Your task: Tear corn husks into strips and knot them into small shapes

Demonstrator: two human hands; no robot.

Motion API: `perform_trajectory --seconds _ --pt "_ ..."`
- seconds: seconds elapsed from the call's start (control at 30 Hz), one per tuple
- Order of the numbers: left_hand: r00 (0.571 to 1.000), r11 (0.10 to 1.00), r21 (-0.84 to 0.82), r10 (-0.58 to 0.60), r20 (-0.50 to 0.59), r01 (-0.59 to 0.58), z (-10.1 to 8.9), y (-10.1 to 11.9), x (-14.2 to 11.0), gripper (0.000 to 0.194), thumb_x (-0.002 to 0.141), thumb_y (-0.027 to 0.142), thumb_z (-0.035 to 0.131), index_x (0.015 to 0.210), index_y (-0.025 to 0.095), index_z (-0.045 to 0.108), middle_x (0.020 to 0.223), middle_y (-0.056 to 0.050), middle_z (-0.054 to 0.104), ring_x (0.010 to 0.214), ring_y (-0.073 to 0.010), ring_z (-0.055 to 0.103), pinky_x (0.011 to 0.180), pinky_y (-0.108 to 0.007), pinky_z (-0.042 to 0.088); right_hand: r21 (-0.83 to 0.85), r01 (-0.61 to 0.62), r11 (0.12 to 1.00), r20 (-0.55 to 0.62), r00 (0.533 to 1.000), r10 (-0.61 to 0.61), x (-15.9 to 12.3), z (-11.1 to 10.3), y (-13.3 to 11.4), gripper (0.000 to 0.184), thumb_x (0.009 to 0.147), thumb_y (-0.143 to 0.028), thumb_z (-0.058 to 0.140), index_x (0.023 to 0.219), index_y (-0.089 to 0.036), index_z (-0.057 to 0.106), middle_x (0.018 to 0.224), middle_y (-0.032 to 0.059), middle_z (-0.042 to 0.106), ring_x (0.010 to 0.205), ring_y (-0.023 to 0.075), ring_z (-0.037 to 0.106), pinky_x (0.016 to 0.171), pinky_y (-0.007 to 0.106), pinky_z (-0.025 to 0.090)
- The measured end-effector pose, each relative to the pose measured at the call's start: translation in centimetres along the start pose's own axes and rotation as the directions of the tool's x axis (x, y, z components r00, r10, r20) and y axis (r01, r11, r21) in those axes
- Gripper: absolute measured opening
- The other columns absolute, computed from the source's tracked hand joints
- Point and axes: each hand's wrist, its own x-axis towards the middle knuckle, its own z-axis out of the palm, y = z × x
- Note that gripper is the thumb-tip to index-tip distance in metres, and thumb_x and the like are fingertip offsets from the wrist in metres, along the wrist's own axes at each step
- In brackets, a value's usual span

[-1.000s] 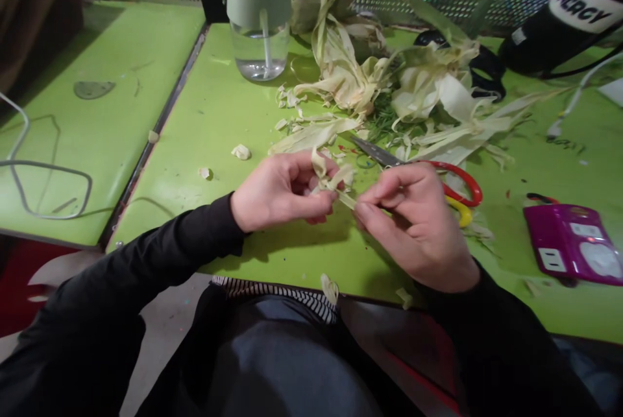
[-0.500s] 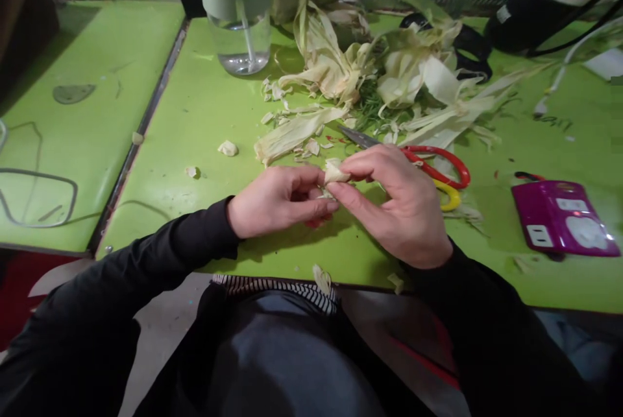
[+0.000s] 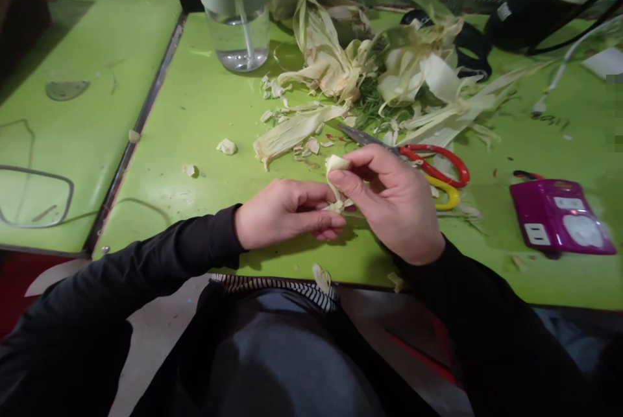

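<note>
My left hand (image 3: pixel 287 214) is closed, pinching the lower end of a pale, folded corn husk piece (image 3: pixel 337 164) between thumb and fingers. Its upper, curled end sits in the pinch of my right hand (image 3: pixel 402 206). Between the hands the husk narrows to a thin strip, with frayed ends spreading above the left thumb; part of it is hidden by my fingers. Just behind my right hand lie scissors (image 3: pixel 440 154) with one red and one yellow handle. Beyond them is a heap of dried corn husks (image 3: pixel 335 73), with small scraps around it.
A water bottle (image 3: pixel 238 34) stands at the back. On the right are a purple power socket box (image 3: pixel 559 219), a white cable (image 3: pixel 559 76) and a black bottle (image 3: pixel 545 8). Eyeglasses (image 3: pixel 36 196) rest on the left part of the green table (image 3: pixel 160 144).
My left hand has moved slightly down and right, away from the right fingertips. The husk between my hands now shows as a longer, stretched strip.
</note>
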Motion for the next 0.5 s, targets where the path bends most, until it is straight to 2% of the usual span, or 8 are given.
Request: perform_trajectory --seconds 0.07,0.13,0.2,0.33,0.5 --pt "1.0 0.993 -0.122 -0.013 -0.005 0.013 -0.4 0.1 0.1 0.019 0.086 0.026 0.075 0.093 0.011 0.065 0.083 -0.006 0.076 0.075 -0.0117 0.071 0.075 -0.024 0.059 0.039 -0.055 0.998 0.045 0.998 0.053 0.2 -0.5 0.1 0.024 0.093 -0.048 0.065 0.095 -0.023 0.067 0.082 0.0014 0.067 0.073 0.0159 0.063 0.067 0.031 0.051" --pt "0.999 0.978 -0.209 -0.02 -0.046 0.01 -1.0 0.3 0.2 0.024 0.086 0.024 0.076 0.104 0.011 0.065 0.096 -0.01 0.077 0.084 -0.0142 0.074 0.082 -0.027 0.06 0.052 -0.098 0.994 0.087 0.992 0.094 0.4 -1.0 0.3 0.033 0.093 -0.05 0.065 0.109 -0.022 0.065 0.09 0.0034 0.07 0.078 0.0168 0.066 0.067 0.03 0.052" --pt "0.995 0.966 -0.257 -0.02 -0.101 -0.007 -1.4 0.6 0.2 0.026 0.086 0.022 0.075 0.108 0.012 0.065 0.099 -0.011 0.077 0.087 -0.0145 0.075 0.084 -0.028 0.061 0.046 -0.119 0.992 0.133 0.985 0.112 0.5 -1.3 0.3 0.037 0.093 -0.051 0.065 0.113 -0.021 0.064 0.092 0.0044 0.071 0.079 0.0169 0.068 0.065 0.029 0.052" --pt "0.991 0.965 -0.263 -0.019 -0.131 -0.016 -1.6 0.8 0.2 0.029 0.084 0.021 0.077 0.108 0.011 0.064 0.093 -0.008 0.077 0.083 -0.0135 0.074 0.081 -0.027 0.061 -0.021 -0.077 0.997 0.141 0.987 0.08 0.6 -1.2 0.2 0.026 0.095 -0.046 0.063 0.101 -0.021 0.066 0.086 0.0035 0.072 0.075 0.0167 0.067 0.058 0.027 0.048" --pt "0.995 0.976 -0.217 -0.02 -0.101 -0.002 -1.0 0.5 0.3 0.032 0.08 0.024 0.082 0.102 0.011 0.064 0.083 -0.005 0.074 0.075 -0.0119 0.071 0.074 -0.024 0.058 -0.1 0.043 0.994 0.01 0.999 -0.042 0.4 -0.9 -0.2 0.016 0.093 -0.038 0.067 0.082 -0.025 0.066 0.077 0.0027 0.069 0.07 0.0188 0.063 0.06 0.032 0.047"
